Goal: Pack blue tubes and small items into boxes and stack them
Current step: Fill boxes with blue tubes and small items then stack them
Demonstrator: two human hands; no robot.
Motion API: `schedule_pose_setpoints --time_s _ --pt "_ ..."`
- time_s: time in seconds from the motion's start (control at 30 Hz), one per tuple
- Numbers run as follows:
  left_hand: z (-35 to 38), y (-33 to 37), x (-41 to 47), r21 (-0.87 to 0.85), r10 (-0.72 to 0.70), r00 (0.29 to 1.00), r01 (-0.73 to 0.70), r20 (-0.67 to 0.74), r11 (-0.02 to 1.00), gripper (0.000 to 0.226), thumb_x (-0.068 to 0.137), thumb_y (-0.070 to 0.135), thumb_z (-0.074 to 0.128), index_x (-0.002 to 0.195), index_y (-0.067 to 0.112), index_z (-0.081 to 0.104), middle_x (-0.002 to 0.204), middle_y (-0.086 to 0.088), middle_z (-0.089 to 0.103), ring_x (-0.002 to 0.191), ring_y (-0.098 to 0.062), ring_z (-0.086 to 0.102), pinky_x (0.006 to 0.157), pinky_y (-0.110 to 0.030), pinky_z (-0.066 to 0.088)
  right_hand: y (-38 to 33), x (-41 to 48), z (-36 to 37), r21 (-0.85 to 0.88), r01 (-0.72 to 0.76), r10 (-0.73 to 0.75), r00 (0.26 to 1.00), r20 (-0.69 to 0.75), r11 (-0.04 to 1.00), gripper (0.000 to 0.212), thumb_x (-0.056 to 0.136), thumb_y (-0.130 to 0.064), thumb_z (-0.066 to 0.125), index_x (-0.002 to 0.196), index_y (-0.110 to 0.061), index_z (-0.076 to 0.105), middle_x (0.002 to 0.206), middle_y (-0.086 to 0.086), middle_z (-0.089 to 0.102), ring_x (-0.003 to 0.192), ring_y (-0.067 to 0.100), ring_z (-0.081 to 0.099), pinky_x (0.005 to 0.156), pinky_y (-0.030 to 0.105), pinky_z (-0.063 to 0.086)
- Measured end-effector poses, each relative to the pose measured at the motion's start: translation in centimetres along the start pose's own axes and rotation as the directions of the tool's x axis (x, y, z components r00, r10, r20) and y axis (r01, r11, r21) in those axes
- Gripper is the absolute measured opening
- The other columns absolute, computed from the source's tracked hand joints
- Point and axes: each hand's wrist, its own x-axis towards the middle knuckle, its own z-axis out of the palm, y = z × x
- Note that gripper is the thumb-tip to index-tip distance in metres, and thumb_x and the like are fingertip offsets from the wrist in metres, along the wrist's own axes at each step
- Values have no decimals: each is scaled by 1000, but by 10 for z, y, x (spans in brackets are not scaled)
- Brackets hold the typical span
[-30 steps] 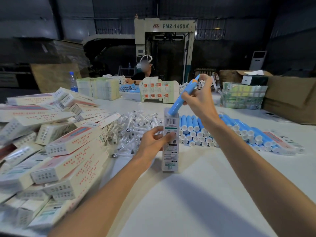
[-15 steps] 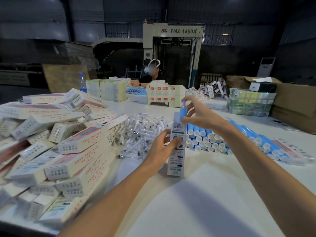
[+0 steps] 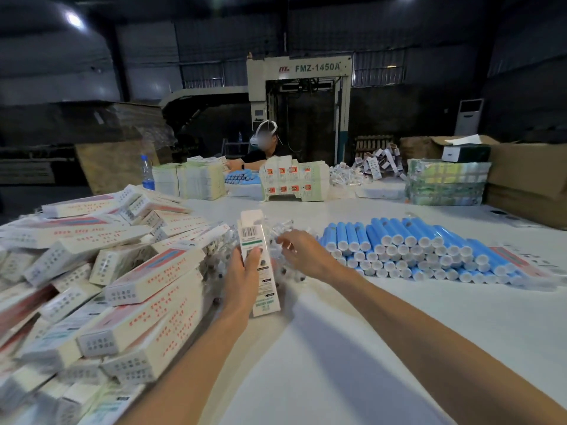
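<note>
The clearest writing is "FMZ-1450A" with a small red logo on the header of the beige machine [image 3: 317,68], far beyond the fingers. Nearer, the left hand [image 3: 245,277] grips a tall white carton [image 3: 260,265] that stands nearly upright on the white table [image 3: 368,338]. The thumb lies across its printed front and the other fingers curl round behind. Above the thumb the carton shows a black barcode [image 3: 249,232] and a green band. The text lower down is blurred and unreadable, and the top flap stands open above the fingertips. The right hand [image 3: 303,253] is just right of the carton, its fingers [image 3: 288,237] loosely bent and down among the small clear-wrapped items [image 3: 285,227] heaped behind the carton. Motion blur hides whether they pinch one or only touch the heap. Right of that hand, near its wrist, the blue tubes [image 3: 414,246] lie stacked in rows with their white caps facing the camera. Left of the left hand's fingers and close by, a sprawling pile of packed boxes [image 3: 147,271] carries red stripes, red characters and dotted grids, none of them readable. Well beyond both hands, a person [image 3: 260,148] sits at the table's far edge behind flat cartons [image 3: 291,179] with orange squares. A water bottle [image 3: 147,173] with a blue cap stands off to the left.
</note>
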Motion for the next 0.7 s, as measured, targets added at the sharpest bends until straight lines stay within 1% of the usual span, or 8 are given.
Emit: schedule_pose_setpoints --time_s 0.07,0.2,0.3,0.4,0.47,0.57,0.63,0.7 --pt "-1 0 3 -18 12 1000 -12 -27 1000 21 111 34 52 127 23 59 111 -3 74 98 -19 71 79 -37 55 -8 13 20 -103 18 -13 999 45 995 35 100 -14 60 134 -6 64 130 16 62 123 33 53 103 44 45" --pt "-5 -1 7 -13 21 999 -22 -40 1000 13 112 31 51 122 29 59 109 2 73 98 -15 71 81 -38 54 -8 25 40 -344 81 -41 992 124 935 37 99 -19 61 136 -12 62 133 14 58 128 34 45 105 45 43" --pt "-5 -2 8 -16 17 999 -18 -42 1000 11 111 32 52 119 29 60 104 5 74 89 -9 72 69 -31 52 -10 24 49 -398 81 -57 996 71 914 28 97 -14 60 125 -11 65 127 11 63 124 33 48 102 43 40" --pt "-3 -2 9 -13 14 999 -15 -31 1000 8 111 32 53 115 31 60 104 4 75 91 -12 73 70 -33 54 -11 20 48 -403 62 -81 996 -30 913 17 95 -12 61 110 -15 68 113 6 71 116 29 53 98 42 36" --pt "-2 -1 8 -18 7 1000 -7 -24 1000 5 110 33 55 110 33 60 105 3 75 93 -16 74 74 -37 58 -10 17 40 -372 44 -82 993 -86 927 14 98 -17 59 104 -17 72 106 3 73 112 27 54 96 40 34" --pt "-1 1 5 -46 -11 1000 10 -18 999 4 110 35 57 107 35 60 101 3 75 89 -14 75 67 -32 57 -4 5 20 -259 50 -102 977 -189 964 20 104 -21 58 111 -17 76 113 2 69 111 23 52 94 37 35" --pt "-1 2 4 -51 -23 1000 24 3 998 5 109 37 59 113 34 61 100 6 76 87 -10 76 62 -26 56 0 -10 1 -81 17 -37 967 -254 997 21 104 -17 60 118 -11 74 111 3 63 105 20 51 92 33 40" --pt "1 4 0 -65 -38 998 42 55 997 9 107 36 62 116 35 62 96 11 78 83 -5 76 59 -22 55 7 -30 -20 139 -45 82 959 -270 989 21 102 -14 64 121 -10 72 100 -1 63 93 17 56 85 29 46"
